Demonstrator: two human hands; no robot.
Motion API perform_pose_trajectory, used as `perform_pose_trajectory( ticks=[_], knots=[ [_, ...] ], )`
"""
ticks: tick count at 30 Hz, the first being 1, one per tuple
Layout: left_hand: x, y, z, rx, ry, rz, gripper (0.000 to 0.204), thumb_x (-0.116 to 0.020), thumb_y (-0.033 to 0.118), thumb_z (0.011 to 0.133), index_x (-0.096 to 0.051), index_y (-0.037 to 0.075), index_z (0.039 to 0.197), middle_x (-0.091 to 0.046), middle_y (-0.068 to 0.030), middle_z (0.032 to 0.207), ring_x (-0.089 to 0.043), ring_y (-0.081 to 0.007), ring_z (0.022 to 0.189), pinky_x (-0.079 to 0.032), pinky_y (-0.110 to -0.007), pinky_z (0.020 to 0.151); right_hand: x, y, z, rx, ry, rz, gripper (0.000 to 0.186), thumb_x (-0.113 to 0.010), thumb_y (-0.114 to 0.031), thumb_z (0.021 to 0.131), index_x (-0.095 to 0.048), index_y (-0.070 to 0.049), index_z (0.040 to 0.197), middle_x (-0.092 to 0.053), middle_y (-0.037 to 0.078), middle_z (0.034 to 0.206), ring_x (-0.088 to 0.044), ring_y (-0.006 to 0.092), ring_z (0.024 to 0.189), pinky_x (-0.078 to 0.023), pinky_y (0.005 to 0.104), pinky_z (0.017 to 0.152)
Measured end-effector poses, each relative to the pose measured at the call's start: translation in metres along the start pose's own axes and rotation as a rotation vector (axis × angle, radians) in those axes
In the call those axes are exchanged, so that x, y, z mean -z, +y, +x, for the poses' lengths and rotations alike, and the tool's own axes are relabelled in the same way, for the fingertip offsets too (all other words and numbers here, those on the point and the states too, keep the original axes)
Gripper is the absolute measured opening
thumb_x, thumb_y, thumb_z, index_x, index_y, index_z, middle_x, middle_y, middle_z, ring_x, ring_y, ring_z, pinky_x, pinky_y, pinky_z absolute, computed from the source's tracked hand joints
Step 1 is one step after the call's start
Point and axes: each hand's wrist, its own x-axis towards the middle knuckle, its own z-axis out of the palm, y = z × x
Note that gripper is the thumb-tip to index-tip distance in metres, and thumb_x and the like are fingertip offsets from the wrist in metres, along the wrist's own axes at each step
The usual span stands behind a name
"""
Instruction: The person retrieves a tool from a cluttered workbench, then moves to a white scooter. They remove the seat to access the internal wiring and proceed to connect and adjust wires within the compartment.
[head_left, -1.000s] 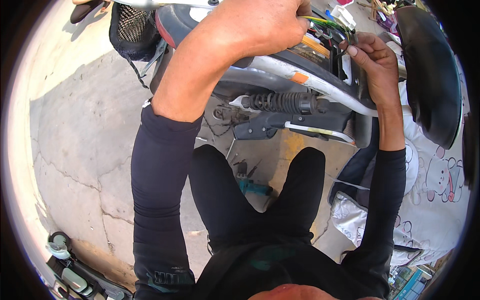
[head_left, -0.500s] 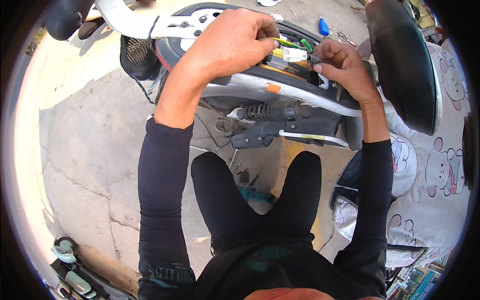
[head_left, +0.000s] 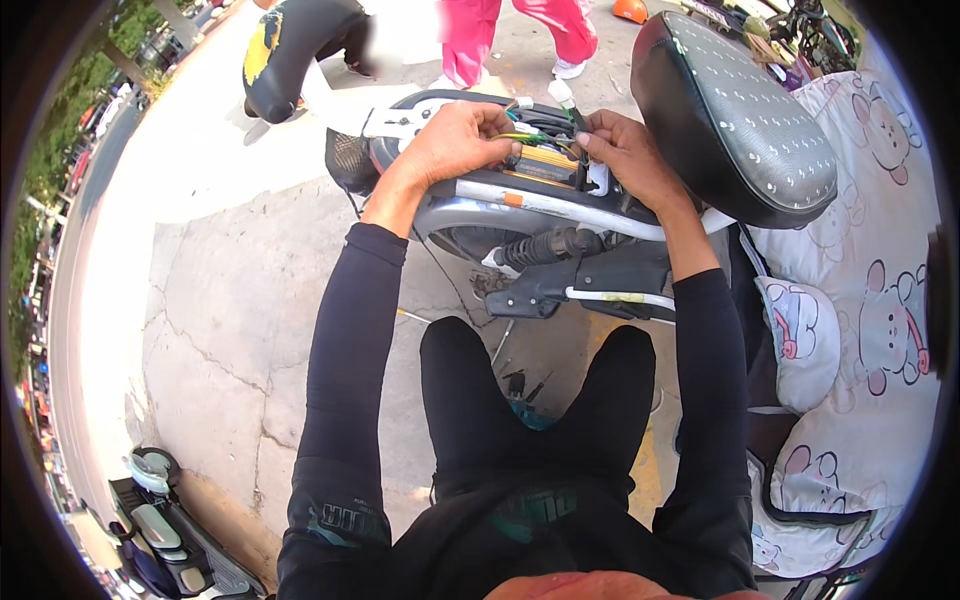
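Note:
In front of me stands an electric scooter [head_left: 440, 192] with its seat compartment opened up. My left hand [head_left: 455, 145] is closed, thumb and fingers pinching a thin yellow-green wire [head_left: 515, 137] above the compartment. At the compartment's right end, my right hand [head_left: 632, 158] pinches the other part of the wiring; its fingertips partly cover what they hold. A white plug connector [head_left: 562, 94] sticks up just beyond my right fingertips. Below both hands lies a black box with gold stripes [head_left: 545, 168], amid dark cables.
The padded seat [head_left: 740, 120] is tipped up right of my right hand. A cartoon-print cover [head_left: 850, 290] hangs beyond it. Across the scooter stands a person in pink trousers [head_left: 468, 40]. Tools [head_left: 520, 385] lie on the ground between my knees; another scooter [head_left: 175, 540] is at lower left.
My view has tilted up, bringing in the pink trousers and the street. The white connector, earlier lying between my hands, now points upward beyond my right fingertips.

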Motion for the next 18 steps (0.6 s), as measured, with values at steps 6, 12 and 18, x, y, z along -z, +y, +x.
perform_pose_trajectory(
  ticks=[6,12,18],
  knots=[
    [-0.008,0.016,0.014,-0.042,0.087,0.046,0.021,-0.073,0.017,0.091,-0.071,0.001,0.103,-0.070,-0.0011,0.079,-0.058,-0.0064,0.066,-0.046,-0.024,0.059,0.017,0.047,0.018,0.034,0.106,-0.129,0.026,-0.054,-0.022,0.103,-0.055,0.001,0.114,-0.066,0.009,0.094,-0.062,0.0133,0.092,-0.047,0.0301,0.082],
    [-0.006,0.000,0.001,-0.068,0.200,0.195,0.022,-0.073,0.021,0.090,-0.076,0.003,0.102,-0.071,-0.0028,0.075,-0.062,-0.0072,0.065,-0.050,-0.026,0.061,-0.010,0.020,0.006,0.093,-0.099,0.045,0.016,-0.064,-0.011,0.095,-0.058,0.003,0.098,-0.062,0.007,0.084,-0.063,0.0122,0.079,-0.047,0.0278,0.068],
    [-0.021,0.006,0.000,-0.068,0.211,0.085,0.022,-0.075,0.017,0.087,-0.075,-0.001,0.101,-0.073,-0.0053,0.077,-0.066,-0.0097,0.066,-0.052,-0.027,0.063,0.003,-0.008,-0.022,0.165,-0.089,-0.313,0.024,-0.078,-0.018,0.085,-0.065,0.002,0.090,-0.066,0.005,0.079,-0.057,0.0106,0.071,-0.046,0.0296,0.065]
  ],
)
